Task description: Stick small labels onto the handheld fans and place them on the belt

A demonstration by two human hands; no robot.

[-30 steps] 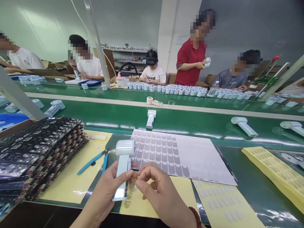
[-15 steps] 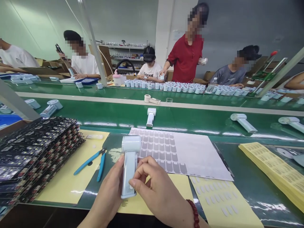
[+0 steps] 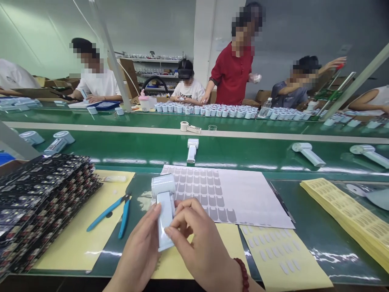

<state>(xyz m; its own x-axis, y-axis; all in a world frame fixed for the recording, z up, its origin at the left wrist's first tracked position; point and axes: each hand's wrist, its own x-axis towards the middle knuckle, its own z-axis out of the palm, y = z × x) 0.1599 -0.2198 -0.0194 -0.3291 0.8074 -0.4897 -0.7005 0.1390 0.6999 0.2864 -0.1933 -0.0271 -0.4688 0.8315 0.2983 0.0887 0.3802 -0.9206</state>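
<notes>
A pale blue handheld device [image 3: 164,217] with a short cylindrical head and a flat, long handle is in front of me, slightly tilted. My left hand [image 3: 141,239] grips the handle from the left, its thumb along the side. My right hand [image 3: 197,235] has thumb and forefinger pinched together at the lower right of the handle; anything tiny between them is hidden. Behind lies a white sheet [image 3: 243,194] with rows of grey stickers. A yellow backing sheet [image 3: 273,267] with small pale oval stickers sits at the right.
Blue-handled cutters [image 3: 124,219] and stacked black printed boards [image 3: 45,211] are at left. Black tweezers [image 3: 282,202] lie beside the white sheet. A stack of yellow sheets [image 3: 343,219] is at right. More devices [image 3: 192,151] rest on the green belt [image 3: 243,152]; co-workers sit or stand beyond.
The device has tilted, its head leaning further left, while both hands stay on it. A co-worker at right has raised an arm; one at left has lowered a dark object. The view has shifted slightly.
</notes>
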